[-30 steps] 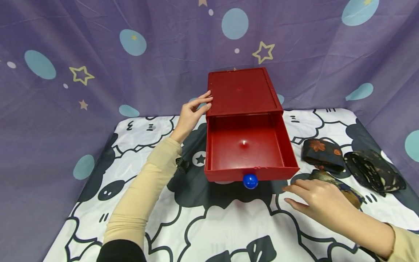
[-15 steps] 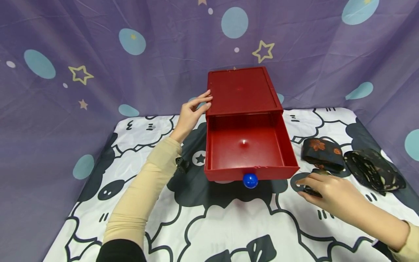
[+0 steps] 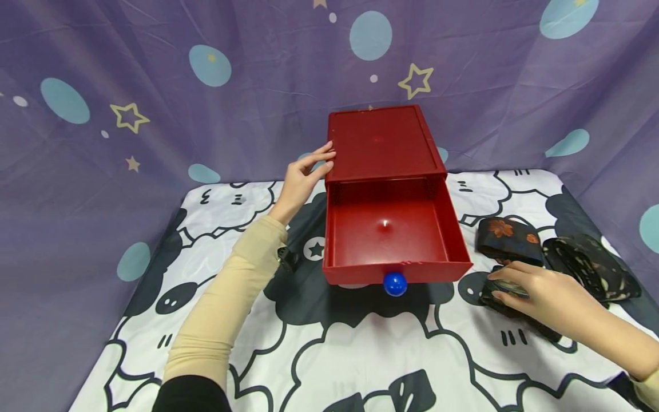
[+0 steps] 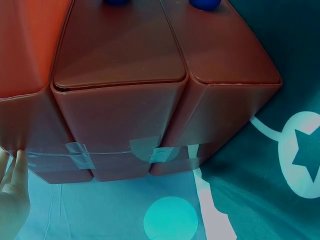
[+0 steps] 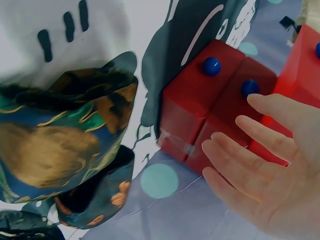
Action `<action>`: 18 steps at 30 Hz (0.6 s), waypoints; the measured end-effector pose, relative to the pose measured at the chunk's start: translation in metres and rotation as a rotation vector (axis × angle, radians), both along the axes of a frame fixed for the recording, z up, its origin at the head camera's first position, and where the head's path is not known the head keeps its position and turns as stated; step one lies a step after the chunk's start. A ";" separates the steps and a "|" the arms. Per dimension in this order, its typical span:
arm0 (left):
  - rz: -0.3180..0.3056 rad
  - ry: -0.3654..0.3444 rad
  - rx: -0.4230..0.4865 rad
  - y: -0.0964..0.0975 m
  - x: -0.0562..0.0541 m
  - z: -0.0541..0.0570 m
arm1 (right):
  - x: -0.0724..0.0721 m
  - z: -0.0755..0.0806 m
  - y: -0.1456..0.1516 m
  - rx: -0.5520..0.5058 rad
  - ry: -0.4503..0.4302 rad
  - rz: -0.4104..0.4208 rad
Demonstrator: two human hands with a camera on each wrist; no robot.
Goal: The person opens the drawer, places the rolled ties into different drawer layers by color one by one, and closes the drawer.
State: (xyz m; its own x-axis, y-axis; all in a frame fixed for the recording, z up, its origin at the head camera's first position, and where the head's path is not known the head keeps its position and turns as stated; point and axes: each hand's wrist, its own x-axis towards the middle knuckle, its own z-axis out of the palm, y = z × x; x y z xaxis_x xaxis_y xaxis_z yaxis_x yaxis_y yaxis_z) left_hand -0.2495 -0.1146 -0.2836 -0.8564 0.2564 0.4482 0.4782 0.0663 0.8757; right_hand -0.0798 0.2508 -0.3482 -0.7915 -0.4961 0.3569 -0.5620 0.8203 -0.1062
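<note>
My left hand (image 3: 301,180) rests its fingertips on the left side of the red plastic drawer unit (image 3: 378,143); the left wrist view shows this same touch at the edge. The unit's top drawer (image 3: 360,273) is pulled out, with a blue round knob (image 3: 394,284) on its front and a bare inside. On the right, my right hand (image 3: 546,294) overlaps a folded cloth patterned in green, blue and gold (image 5: 50,155). In the right wrist view its fingers are spread and rather straight, with nothing between them, and the cloth lies apart from them.
Behind the right hand lie a dark folded cloth with orange flowers (image 3: 507,237) and a black patterned folded cloth (image 3: 589,266). A purple curtain (image 3: 268,80) hangs at the back of the cartoon-print tablecloth (image 3: 329,355). Clear tape (image 4: 80,155) binds the drawer units.
My right hand has moved to the right, from beside the drawer's front corner to over the green, blue and gold cloth. My left hand and the drawer have stayed in place.
</note>
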 end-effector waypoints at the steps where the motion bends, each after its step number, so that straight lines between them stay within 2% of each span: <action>1: -0.001 -0.002 -0.002 0.000 0.000 0.000 | -0.001 -0.001 0.002 0.004 -0.016 -0.006; 5: -0.003 -0.007 -0.016 -0.001 0.001 0.000 | -0.004 -0.003 0.009 -0.001 -0.086 -0.003; 9: 0.001 0.000 -0.015 -0.001 0.001 -0.001 | -0.010 -0.005 0.018 -0.012 -0.202 -0.005; 14: 0.002 0.007 -0.006 0.000 0.001 -0.001 | -0.016 -0.008 0.029 -0.023 -0.360 -0.055; 18: 0.005 0.007 -0.007 0.000 0.001 0.000 | -0.020 -0.011 0.038 -0.030 -0.391 -0.065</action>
